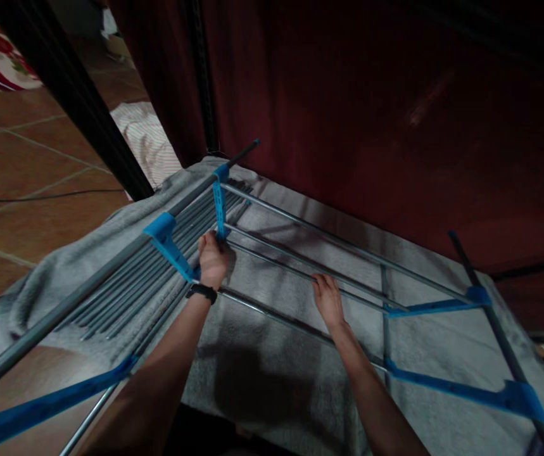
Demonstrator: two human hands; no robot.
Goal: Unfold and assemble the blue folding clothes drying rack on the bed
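Note:
A rack frame of grey metal tubes and blue plastic brackets stands on a grey blanket. My left hand (213, 261), with a black band at the wrist, is closed at the lower end of a blue bracket (220, 206), near where a thin metal rod (272, 258) meets it; its fingertips are partly hidden. Further right, my right hand (327, 299) has its fingers curled over the same rod. Another blue bracket (170, 247) hangs from the long left tube (105, 272), left of my left wrist. At the right, blue brackets (466, 387) join another upright tube (490, 323).
Several loose grey tubes (158, 253) lie side by side on the blanket (272, 354) at the left. A dark red curtain (371, 114) hangs behind. A black post (72, 95) rises at the left, with tiled floor (25, 164) and a striped cloth (145, 142) beyond.

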